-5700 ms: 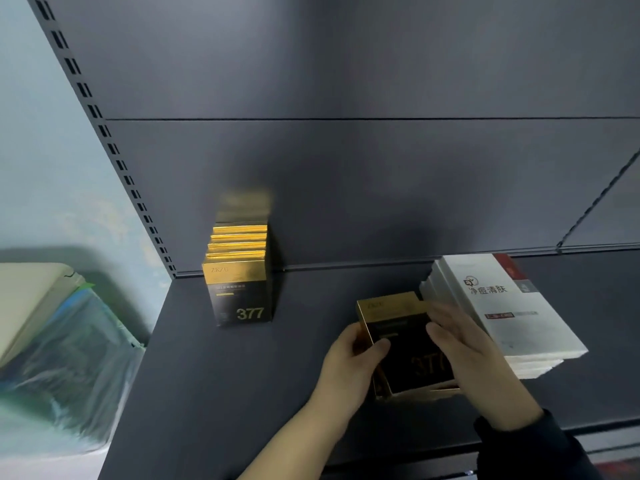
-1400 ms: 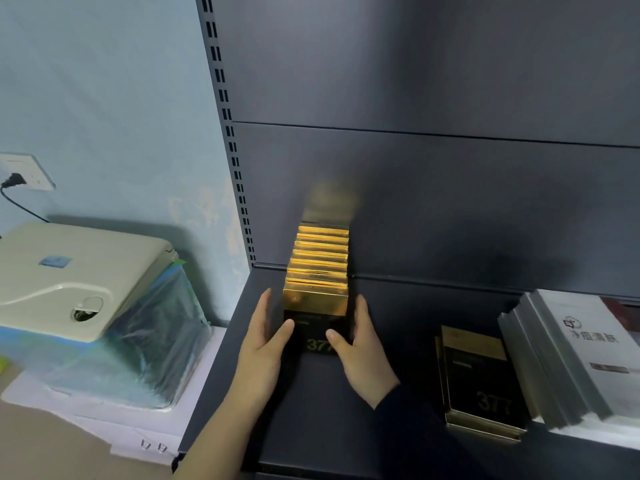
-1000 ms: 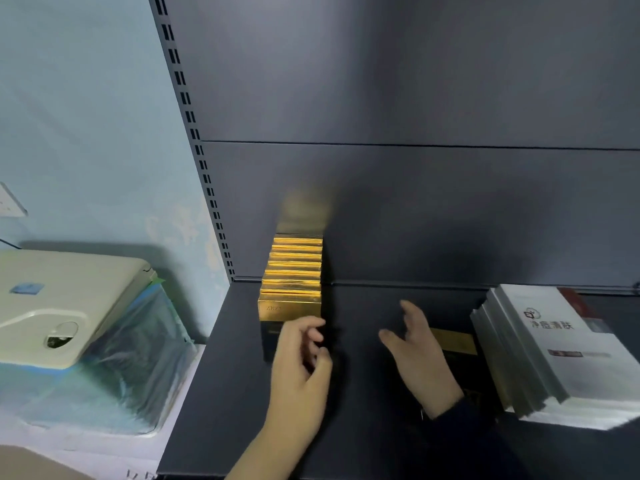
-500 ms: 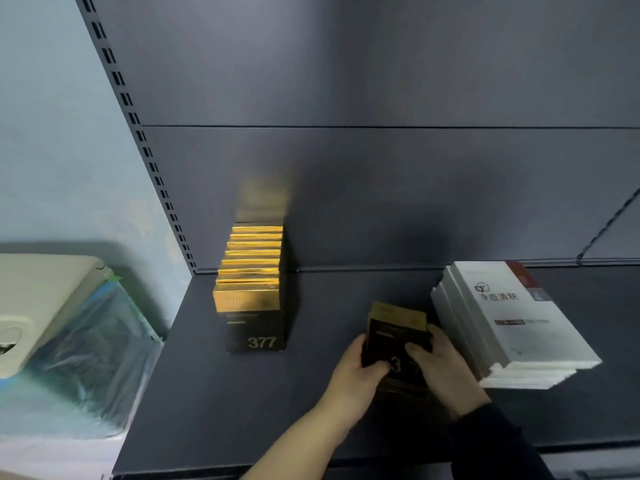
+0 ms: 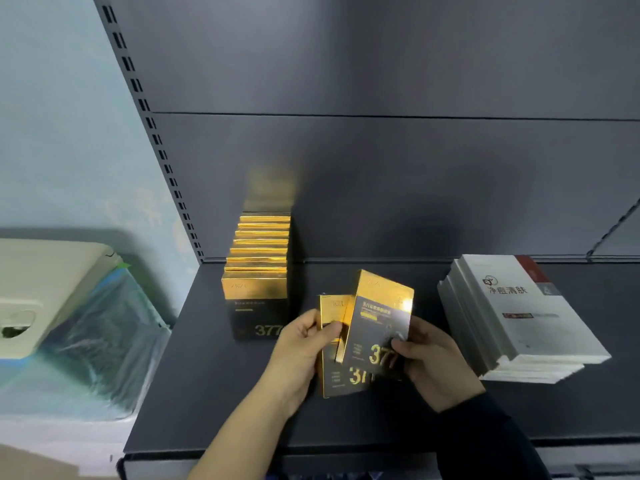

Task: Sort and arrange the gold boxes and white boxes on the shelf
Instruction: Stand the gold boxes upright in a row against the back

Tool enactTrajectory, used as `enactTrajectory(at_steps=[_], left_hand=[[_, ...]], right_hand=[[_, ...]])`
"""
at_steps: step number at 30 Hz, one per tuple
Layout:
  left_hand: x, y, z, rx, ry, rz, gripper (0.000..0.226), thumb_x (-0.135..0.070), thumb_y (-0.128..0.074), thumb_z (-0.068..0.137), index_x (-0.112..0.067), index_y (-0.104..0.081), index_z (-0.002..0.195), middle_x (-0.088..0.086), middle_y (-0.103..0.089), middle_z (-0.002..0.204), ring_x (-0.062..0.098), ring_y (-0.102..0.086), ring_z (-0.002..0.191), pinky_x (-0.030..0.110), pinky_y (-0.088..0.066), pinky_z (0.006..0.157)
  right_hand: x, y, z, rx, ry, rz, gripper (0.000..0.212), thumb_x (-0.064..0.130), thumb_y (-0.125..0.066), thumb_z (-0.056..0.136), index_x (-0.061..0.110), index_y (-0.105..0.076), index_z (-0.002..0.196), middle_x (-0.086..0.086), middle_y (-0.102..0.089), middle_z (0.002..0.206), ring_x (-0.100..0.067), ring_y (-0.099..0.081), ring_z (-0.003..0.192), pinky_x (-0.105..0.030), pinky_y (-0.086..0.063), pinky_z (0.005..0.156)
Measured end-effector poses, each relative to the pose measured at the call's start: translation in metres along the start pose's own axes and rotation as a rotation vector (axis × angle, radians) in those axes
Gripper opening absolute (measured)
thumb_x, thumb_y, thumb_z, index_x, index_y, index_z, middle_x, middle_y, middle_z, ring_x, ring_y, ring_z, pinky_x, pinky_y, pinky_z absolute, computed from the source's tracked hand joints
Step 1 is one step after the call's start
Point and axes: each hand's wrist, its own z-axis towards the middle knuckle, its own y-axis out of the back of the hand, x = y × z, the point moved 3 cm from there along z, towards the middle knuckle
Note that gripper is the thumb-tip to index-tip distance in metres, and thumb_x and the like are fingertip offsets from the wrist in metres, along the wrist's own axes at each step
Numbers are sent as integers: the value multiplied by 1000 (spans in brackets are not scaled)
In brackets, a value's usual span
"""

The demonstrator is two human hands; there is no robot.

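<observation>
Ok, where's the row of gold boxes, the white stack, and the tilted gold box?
Row of gold boxes [image 5: 255, 288]: head view, gold top band of the front box.
White stack [image 5: 502, 337]: head view, top box's white face.
Tilted gold box [image 5: 377, 327]: head view, its dark front panel.

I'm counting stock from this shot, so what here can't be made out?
Head view only:
- The row of gold boxes: its far end blurs into glare, so no sure count.
- The rear gold box in the left hand: partly hidden by the front gold box in the right hand.
- The stack of white boxes: side edges merge, count unclear.
- The beige machine: cut off by the left edge.
</observation>
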Motion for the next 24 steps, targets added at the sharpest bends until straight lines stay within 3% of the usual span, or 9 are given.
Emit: enactTrajectory(at_steps=[3, 8, 16, 19, 24], left_hand=[[-8, 17, -9, -37, -26, -24, 22, -13, -57, 95, -8, -70, 111, 17, -74, 109, 28, -72, 91, 41, -58, 80], [-21, 44, -21, -114, -73, 3, 23, -20, -55, 96, -14, -69, 114, 9, -75, 108, 26, -72, 96, 40, -57, 81], [-30, 83, -38, -235, -144, 22, 21, -19, -56, 95, -13, -73, 105, 14, -76, 103, 26, -72, 86, 33, -55, 67], [-33, 99, -45, -293, -179, 19, 20, -20, -58, 93, -12, -74, 100, 17, -75, 99, 27, -71, 82, 34, -54, 68], [-39, 115, -50, -408, -235, 30, 26, -34, -61, 88, -11, -75, 89, 17, -76, 90, 27, -72, 75, 39, -53, 73]], right_hand=[[5, -3, 0, 68, 10, 64, 45, -7, -55, 80, -1, -57, 124, -21, -69, 113, -33, -68, 96, -43, -59, 75], [22, -5, -4, 152, 86, 113, 40, -6, -49, 86, 3, -52, 124, -11, -71, 93, -20, -71, 71, -30, -56, 53], [18, -18, -3, 153, 111, -66, 42, 2, -58, 76, 6, -56, 118, -20, -70, 104, -34, -69, 91, -46, -60, 71], [16, -30, -3, 159, 116, -119, 38, 6, -60, 76, 13, -59, 113, -16, -72, 101, -31, -70, 89, -44, -59, 69], [6, -45, 4, 128, 87, -159, 17, 13, -46, 98, 15, -59, 107, -6, -75, 90, -20, -72, 78, -42, -55, 66]])
